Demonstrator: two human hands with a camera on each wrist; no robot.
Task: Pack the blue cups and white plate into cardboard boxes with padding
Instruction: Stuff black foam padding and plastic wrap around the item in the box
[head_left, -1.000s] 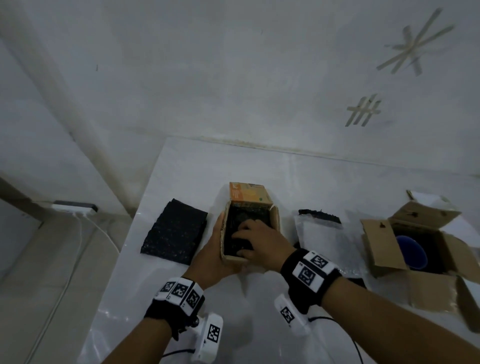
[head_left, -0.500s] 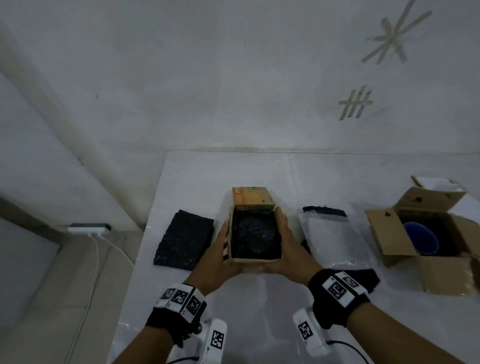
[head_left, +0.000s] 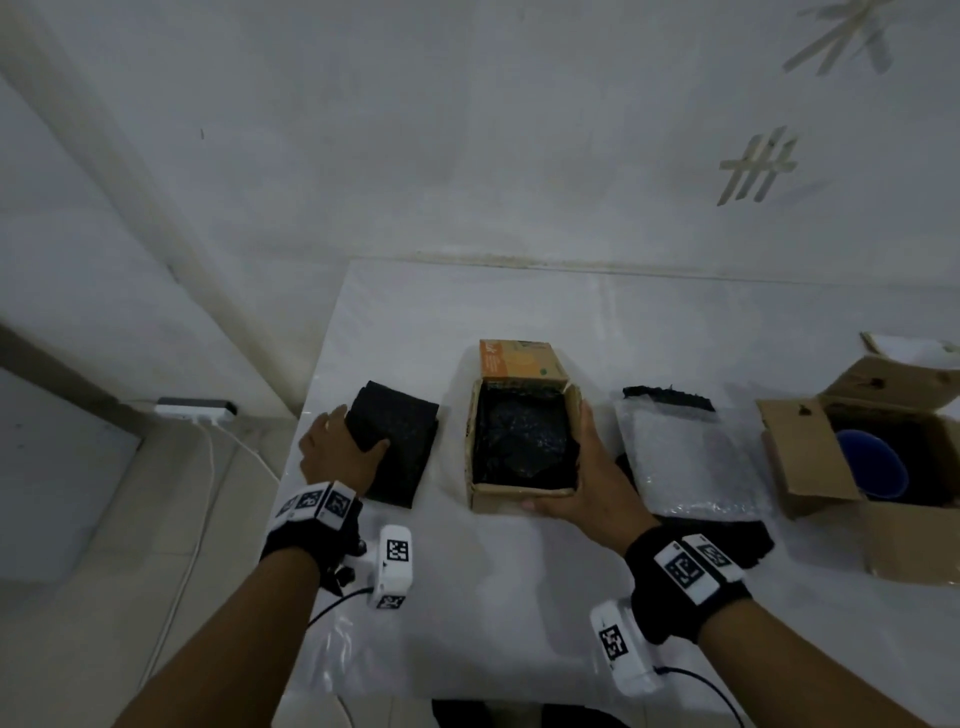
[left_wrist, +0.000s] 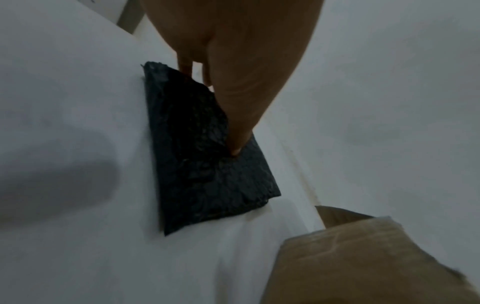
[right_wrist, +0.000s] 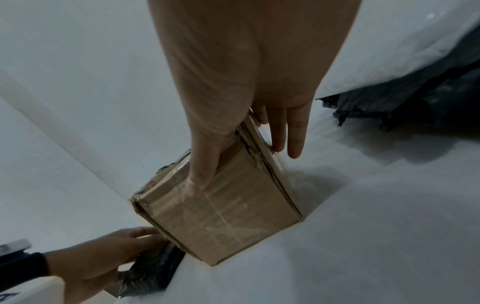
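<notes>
On the white table: a small cardboard box (head_left: 523, 451) stands open at the middle, lined with dark padding, its orange flap tipped back toward the wall.
Left hand: the left hand (head_left: 340, 453) lies on the near left corner of a folded black pad (head_left: 396, 448); the thumb presses down on top and the fingers reach along the pad's left edge. It looks like a pinch at the corner, with the pad not yet lifted.
Right hand: the right hand (head_left: 586, 480) clasps the small box's near right corner, thumb across the front wall, fingers flat along the right wall.
Key relation: the black pad lies just left of the small box, well within the left hand's reach, its long axis running away from the person and roughly parallel to the box. The left hand is the nearer one; the pad must travel rightward and up over the box's left wall.
Cup: one blue cup (head_left: 872, 470) sits inside a larger open cardboard box (head_left: 808, 457) at the far right, well apart from both hands.
Plate: not visible as such; I cannot tell whether it sits under the padding in the small box.
Other padding: a sheet of bubble wrap (head_left: 685, 460) lies between the two boxes, over more black material.
Likely step: bring the black pad over as a top layer for the small box.
</notes>
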